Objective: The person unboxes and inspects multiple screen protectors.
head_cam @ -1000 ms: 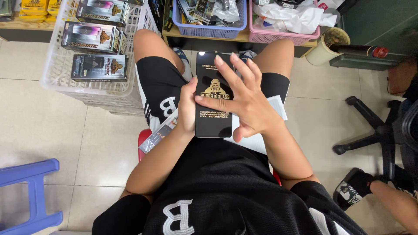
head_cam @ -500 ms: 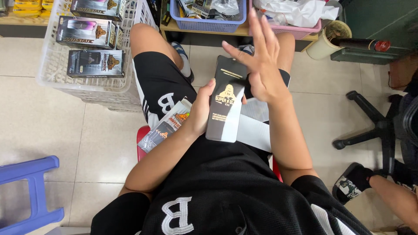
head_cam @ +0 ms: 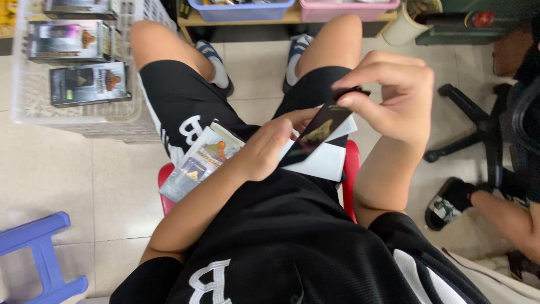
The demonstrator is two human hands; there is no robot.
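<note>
I sit on a red stool [head_cam: 352,169] and look down at my lap. My left hand [head_cam: 270,149] holds the lower end of a flat black box [head_cam: 318,134] with a gold emblem. My right hand [head_cam: 394,95] pinches the box's upper end between thumb and fingers. The box is tilted, its upper end to the right. Under it a white flat piece [head_cam: 323,160] rests on my right thigh. A silver-grey printed package [head_cam: 199,160] lies across my left thigh, under my left forearm.
A white wire basket [head_cam: 84,115] at the left holds several dark boxed packages [head_cam: 87,84]. A blue stool [head_cam: 39,253] stands at the lower left. A shelf with blue [head_cam: 242,11] and pink [head_cam: 349,10] bins is ahead. Another person's leg and sandal [head_cam: 450,202] and an office chair base [head_cam: 467,135] are at the right.
The black box has turned from lying flat under my right palm to tilted, and my right hand now pinches its upper end. The view has shifted closer to my lap.
</note>
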